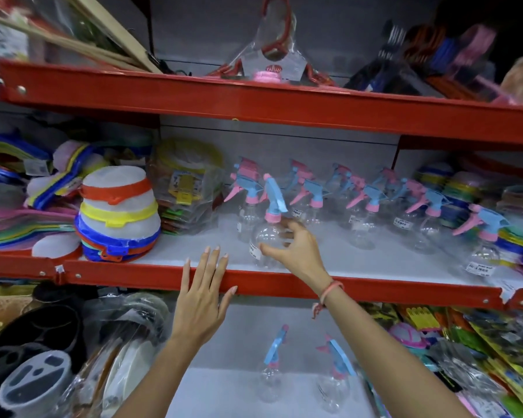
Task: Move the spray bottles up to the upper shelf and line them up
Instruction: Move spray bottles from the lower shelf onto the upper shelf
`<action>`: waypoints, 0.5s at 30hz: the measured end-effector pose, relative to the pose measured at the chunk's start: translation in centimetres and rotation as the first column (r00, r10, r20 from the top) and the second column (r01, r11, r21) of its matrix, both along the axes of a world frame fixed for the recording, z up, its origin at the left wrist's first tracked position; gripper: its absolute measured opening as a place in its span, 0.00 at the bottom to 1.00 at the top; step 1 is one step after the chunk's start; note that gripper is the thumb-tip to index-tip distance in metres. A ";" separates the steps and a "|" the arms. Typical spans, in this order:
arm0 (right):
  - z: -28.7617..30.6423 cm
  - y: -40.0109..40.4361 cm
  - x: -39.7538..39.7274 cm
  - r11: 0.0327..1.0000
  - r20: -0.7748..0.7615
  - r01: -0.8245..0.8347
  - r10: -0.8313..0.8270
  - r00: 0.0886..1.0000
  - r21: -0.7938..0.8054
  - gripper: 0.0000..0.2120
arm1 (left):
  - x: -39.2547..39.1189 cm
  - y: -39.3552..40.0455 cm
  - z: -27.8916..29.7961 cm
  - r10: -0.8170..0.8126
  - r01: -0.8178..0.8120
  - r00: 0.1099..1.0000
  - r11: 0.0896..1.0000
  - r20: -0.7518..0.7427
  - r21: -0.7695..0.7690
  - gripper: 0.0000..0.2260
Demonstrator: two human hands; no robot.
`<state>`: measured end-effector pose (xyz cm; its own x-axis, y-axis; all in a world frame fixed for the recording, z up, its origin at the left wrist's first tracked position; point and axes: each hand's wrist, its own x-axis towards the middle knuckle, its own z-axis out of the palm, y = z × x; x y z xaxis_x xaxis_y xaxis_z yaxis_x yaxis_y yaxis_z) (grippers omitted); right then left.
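Landmark is the red shelf edge [163, 274] of the upper shelf [360, 267]. Just behind that edge there's a bare white strip, widest to the left of the bottle I'm handling and running back to the stack of colored lids [118, 215]. Further back from the edge, a row of spray bottles [366, 212] with pink and blue triggers stretches to the right. One more bottle [483, 245] stands near the edge at far right.

My right hand [296, 248] reaches over the edge, fingers loosely curled around a clear spray bottle [267, 233]. Thumb and fingertips touch its round body. The bottle stands upright on the shelf, just behind the edge. The grip looks light, not fully closed.

My left hand [201, 300] is flat and open, fingers spread, resting against the front of the red edge, holding nothing, left of the bottle.

Below the edge, two spray bottles [302, 372] stand on the lower shelf [239, 387] with open white space around them.
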<state>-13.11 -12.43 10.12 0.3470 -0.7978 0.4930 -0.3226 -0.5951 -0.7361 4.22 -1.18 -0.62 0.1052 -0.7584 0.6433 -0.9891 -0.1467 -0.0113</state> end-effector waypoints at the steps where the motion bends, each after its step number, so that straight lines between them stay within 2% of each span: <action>1: -0.3 -0.5 0.4 1.000 -0.024 0.003 -0.003 1.000 -0.002 0.29 | 0.1 -0.1 -0.1 -0.001 0.001 1.000 1.000 0.002 -0.007 0.29; 8: -2.0 -1.7 1.9 0.999 -0.079 0.008 -0.006 0.997 0.031 0.34 | 0.5 -0.6 -0.6 -0.008 0.008 1.000 0.999 0.017 -0.031 0.29; 11: -2.3 -1.4 1.9 0.999 -0.057 -0.004 0.007 0.998 0.054 0.39 | 0.6 -0.8 -0.8 -0.010 0.010 1.000 1.000 0.021 -0.030 0.29; 13: -2.5 -0.8 2.4 0.997 -0.023 0.065 -0.065 0.998 0.040 0.46 | 0.7 -0.8 -0.9 -0.013 0.013 1.000 0.999 0.023 -0.033 0.29; 15: -2.5 -0.2 3.2 0.983 -0.006 0.182 -0.182 0.983 -0.013 0.48 | 0.7 -0.9 -0.8 -0.016 0.017 1.000 0.999 0.023 -0.034 0.30</action>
<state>-9.96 -12.67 7.57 0.2000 -0.8418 0.5013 -0.4313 -0.5350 -0.7264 4.96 -2.03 -1.47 0.0776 -0.7371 0.6713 -0.9909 -0.1311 -0.0294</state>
